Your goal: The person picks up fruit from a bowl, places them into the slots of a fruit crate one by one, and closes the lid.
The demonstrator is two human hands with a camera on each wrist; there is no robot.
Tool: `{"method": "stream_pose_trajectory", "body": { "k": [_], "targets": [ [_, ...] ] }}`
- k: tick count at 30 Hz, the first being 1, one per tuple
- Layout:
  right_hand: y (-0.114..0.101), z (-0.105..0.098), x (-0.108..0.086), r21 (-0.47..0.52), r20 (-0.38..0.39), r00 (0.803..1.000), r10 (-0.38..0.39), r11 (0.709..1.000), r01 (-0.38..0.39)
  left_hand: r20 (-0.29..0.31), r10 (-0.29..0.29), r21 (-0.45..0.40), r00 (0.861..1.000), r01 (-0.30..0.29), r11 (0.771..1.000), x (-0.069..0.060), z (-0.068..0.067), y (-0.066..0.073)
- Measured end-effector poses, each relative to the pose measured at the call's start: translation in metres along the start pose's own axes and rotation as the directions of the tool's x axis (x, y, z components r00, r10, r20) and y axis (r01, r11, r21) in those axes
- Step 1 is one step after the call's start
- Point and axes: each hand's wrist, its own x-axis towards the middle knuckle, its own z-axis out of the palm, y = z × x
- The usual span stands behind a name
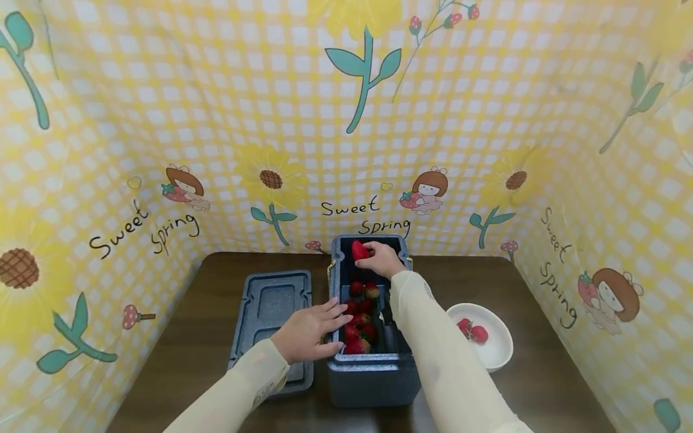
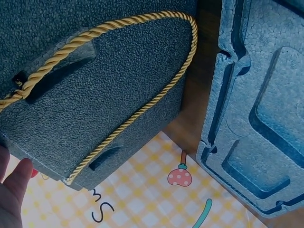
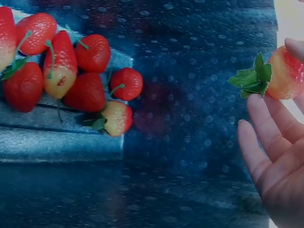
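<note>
Near the far end of the dark blue-grey foam box (image 1: 373, 382), my right hand (image 1: 383, 260) pinches a red strawberry (image 1: 360, 250). In the right wrist view this strawberry (image 3: 285, 76) shows a yellowish side and a green leafy cap. Several more strawberries (image 3: 61, 66) lie on a raised ledge inside the box. My left hand (image 1: 314, 332) rests on the box's left rim with its fingers extended. Only some fingertips of that hand (image 2: 13, 190) appear in the left wrist view, beside the box wall (image 2: 118, 71).
Left of the box lies its foam lid (image 1: 277, 296). A white bowl (image 1: 500, 346) holding red strawberries (image 1: 479, 334) stands to the right, partly behind my right sleeve. Gold rope (image 2: 137, 113) hangs along the box's side. Patterned cloth (image 1: 303, 120) encloses the brown table (image 1: 178, 361).
</note>
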Motion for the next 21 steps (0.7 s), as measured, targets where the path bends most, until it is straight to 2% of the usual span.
{"method": "stream_pose_trajectory", "body": {
  "k": [5, 11, 21],
  "targets": [
    [0.0108, 0.0017, -0.0036, -0.009, -0.025, 0.999, 0.023, 1.0, -0.023, 0.003, 0.01, -0.001, 1.0, -0.01, 1.0, 0.0037, 0.0008, 0.0012],
    [0.0103, 0.0068, -0.0068, 0.01, -0.021, 1.0, 0.017, 1.0, -0.016, 0.031, -0.015, 0.001, 0.999, 0.014, 1.0, 0.0011, -0.0011, -0.0007],
    [0.0119, 0.0066, -0.0043, 0.021, -0.035, 0.999, 0.026, 0.999, -0.025, 0.029, 0.019, -0.05, 0.999, -0.017, 0.999, 0.0023, -0.0016, -0.0035]
  ]
}}
